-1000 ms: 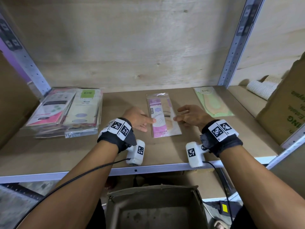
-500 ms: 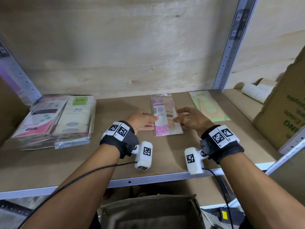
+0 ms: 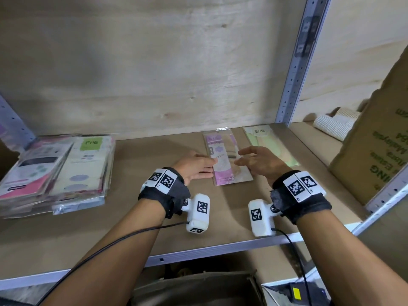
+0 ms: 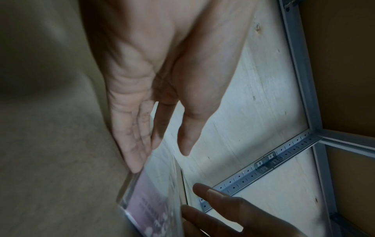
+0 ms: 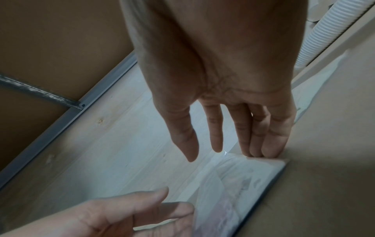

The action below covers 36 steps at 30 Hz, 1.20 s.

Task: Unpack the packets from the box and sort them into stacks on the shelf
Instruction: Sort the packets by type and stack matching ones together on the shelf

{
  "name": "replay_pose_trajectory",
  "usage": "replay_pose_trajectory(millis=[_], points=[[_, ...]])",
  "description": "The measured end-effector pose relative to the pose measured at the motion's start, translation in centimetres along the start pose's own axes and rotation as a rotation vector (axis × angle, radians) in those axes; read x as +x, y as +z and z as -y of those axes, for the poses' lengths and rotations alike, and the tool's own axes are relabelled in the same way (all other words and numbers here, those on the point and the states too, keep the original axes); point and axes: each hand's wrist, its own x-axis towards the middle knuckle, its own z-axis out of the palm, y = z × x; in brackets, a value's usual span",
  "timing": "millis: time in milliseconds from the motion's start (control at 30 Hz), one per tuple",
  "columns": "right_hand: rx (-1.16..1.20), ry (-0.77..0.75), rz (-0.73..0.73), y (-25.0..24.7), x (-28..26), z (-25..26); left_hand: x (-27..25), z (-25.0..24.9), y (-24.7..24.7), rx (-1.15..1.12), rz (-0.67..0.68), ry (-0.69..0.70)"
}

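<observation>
Head view shows the pink packet (image 3: 227, 159) flat on the shelf (image 3: 132, 228) between the left hand (image 3: 194, 165) and right hand (image 3: 258, 163). Wrist views alone show straight fingertips (image 4: 134, 158) touching its edges, thumbs apart.

Light: soft, even, dim on shelf (image 3: 132, 217).
Glare: small glint, pink packet (image 3: 223, 129) top.
Blur: wrist views smeared, dark.
Edges: head view bowed.

Both hands extended, fingers straight

Left hand (image 3: 194, 164) and right hand (image 3: 259, 161) face each other palm-inward, fingers relaxed and nearly straight, thumbs apart from the fingers; fingertips well apart.
</observation>
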Motion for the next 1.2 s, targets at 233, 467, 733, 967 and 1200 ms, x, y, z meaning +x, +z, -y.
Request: replay_pose_trajectory(millis=[233,467,733,967,1200], points=[[0.025,0.007,-0.001,-0.5,0.2,-0.3,0.4,0.0,0.3,-0.018,-0.006,-0.008],[-0.033,-0.026,-0.092,-1.1,0.3,0.0,-0.4,-0.1,-1.0,-0.012,-0.03,0.005],[-0.103,-0.163,-0.112,1.1,-1.9,1.4,-4.3,-0.5,-6.7,-0.069,-0.181,0.1],[0.04,-0.221,0.157,8.2,-5.0,5.2,-9.2,0.3,-15.8,-0.081,-0.381,0.206],[0.052,-0.203,0.343,18.7,-4.5,10.9,-13.0,2.4,-24.2,-0.104,-0.602,0.22]])
